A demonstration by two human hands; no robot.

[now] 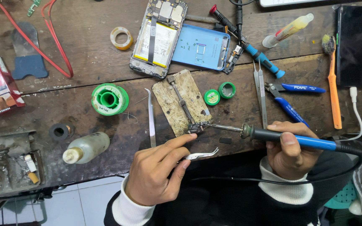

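Seen from the head camera, the right hand is wrapped around the blue-handled soldering iron, whose metal tip touches a small dark circuit board clamped at the near end of a scorched tan board holder. The left hand pinches curved silver tweezers just below that board. A small round green tin sits open beside its green lid; what it holds cannot be told. A clear plastic bottle lies on its side at the left, with liquid inside. An opened phone body shows its battery, beside a blue back cover.
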